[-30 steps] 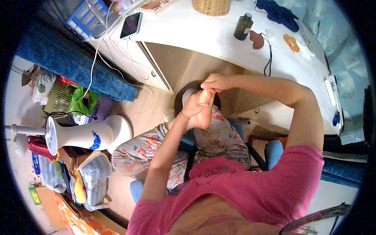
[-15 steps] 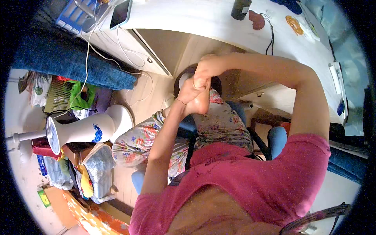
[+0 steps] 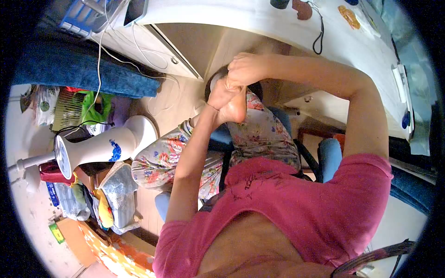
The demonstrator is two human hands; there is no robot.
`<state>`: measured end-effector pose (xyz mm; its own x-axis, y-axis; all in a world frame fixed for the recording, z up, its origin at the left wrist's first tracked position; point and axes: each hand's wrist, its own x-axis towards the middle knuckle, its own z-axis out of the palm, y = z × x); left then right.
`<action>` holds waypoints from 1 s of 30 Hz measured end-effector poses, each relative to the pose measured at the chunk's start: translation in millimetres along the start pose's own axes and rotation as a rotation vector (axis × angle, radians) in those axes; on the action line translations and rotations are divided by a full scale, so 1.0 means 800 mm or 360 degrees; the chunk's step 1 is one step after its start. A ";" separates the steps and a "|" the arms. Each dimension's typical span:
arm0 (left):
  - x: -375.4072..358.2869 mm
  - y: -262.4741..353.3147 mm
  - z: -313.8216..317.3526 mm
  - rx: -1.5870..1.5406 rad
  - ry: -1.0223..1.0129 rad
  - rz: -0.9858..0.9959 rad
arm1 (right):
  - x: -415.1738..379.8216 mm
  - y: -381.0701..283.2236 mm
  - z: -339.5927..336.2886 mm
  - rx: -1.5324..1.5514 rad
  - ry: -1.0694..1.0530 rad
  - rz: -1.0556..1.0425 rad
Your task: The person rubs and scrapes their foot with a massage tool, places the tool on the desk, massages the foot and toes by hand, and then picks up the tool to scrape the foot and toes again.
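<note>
A bare foot [image 3: 236, 109] rests across the thigh of patterned floral trousers [image 3: 259, 134], heel toward me. My left hand [image 3: 221, 95] is wrapped round the middle of the foot, with a thin band at the wrist. Over the toe end, my right hand [image 3: 244, 69] is closed, its fingers curled and hiding the toes. The two hands touch or nearly touch. Any small item between the right fingers cannot be made out. Below the hands, a dark round object [image 3: 215, 76] shows partly on the floor.
A white desk [image 3: 222, 13] curves ahead, carrying a black cord [image 3: 318, 39] and a brown item [image 3: 302, 9]. White cables [image 3: 100, 69] hang at the left. A white pedestal stand [image 3: 95, 150] and folded clothes [image 3: 118, 197] are on the left. A blue chair armrest [image 3: 330, 157] is beside me.
The view has shifted slightly, so the desk items sit higher. My right hand has turned a little and moved slightly left over the toes. My left hand still grips the foot.
</note>
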<state>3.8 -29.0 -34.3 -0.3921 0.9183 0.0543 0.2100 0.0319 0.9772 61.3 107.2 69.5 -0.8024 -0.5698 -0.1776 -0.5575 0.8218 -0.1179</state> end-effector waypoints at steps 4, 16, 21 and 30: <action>-0.002 -0.006 0.006 0.0117 0.0055 -0.0005 | -0.007 0.039 0.038 0.1386 0.0279 0.0163; -0.004 0.007 0.002 0.0154 -0.0068 0.0049 | -0.003 -0.017 -0.001 0.0074 0.0003 0.0043; -0.013 0.036 -0.002 0.0265 0.0002 -0.0107 | -0.008 -0.001 0.000 0.0721 0.0256 0.0398; -0.006 0.023 0.010 0.0317 -0.0124 0.0063 | -0.037 0.014 0.011 0.1641 -0.0070 0.0446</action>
<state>16.6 -29.5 -17.8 -0.3112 0.9479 0.0685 0.3999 0.0652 0.9143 80.7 133.2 65.2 -0.8540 -0.3765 -0.3591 0.1111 0.5423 -0.8328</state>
